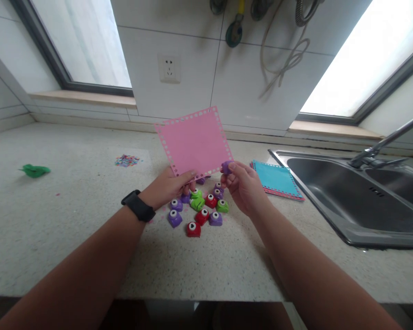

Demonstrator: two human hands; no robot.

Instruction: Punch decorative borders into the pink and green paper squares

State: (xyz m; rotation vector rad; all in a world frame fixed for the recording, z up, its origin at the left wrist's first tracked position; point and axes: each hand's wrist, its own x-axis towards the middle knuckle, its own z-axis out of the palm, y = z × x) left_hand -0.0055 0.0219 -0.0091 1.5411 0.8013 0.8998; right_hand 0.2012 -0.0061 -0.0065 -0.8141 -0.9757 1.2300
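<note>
My left hand (179, 184) grips a pink sheet of paper (196, 142) by its lower edge, thumb on top. Small cut-out shapes run along the sheet's borders. At the sheet's lower right corner, my right hand (242, 185) holds a purple craft punch (226, 167) between thumb and fingers. Whether the punch's slot is around the paper edge, I cannot tell. Below the hands lie several more craft punches on the counter: purple (175, 218), red (193, 229) and green (222, 206), with white buttons bearing dark shapes.
A stack of punched sheets (278, 176), blue on top, lies right of my right hand, beside the steel sink (316, 201) and faucet (368, 156). Paper confetti (126, 160) is heaped at back left. A green crumpled thing (35, 171) lies far left on the speckled counter (86, 220).
</note>
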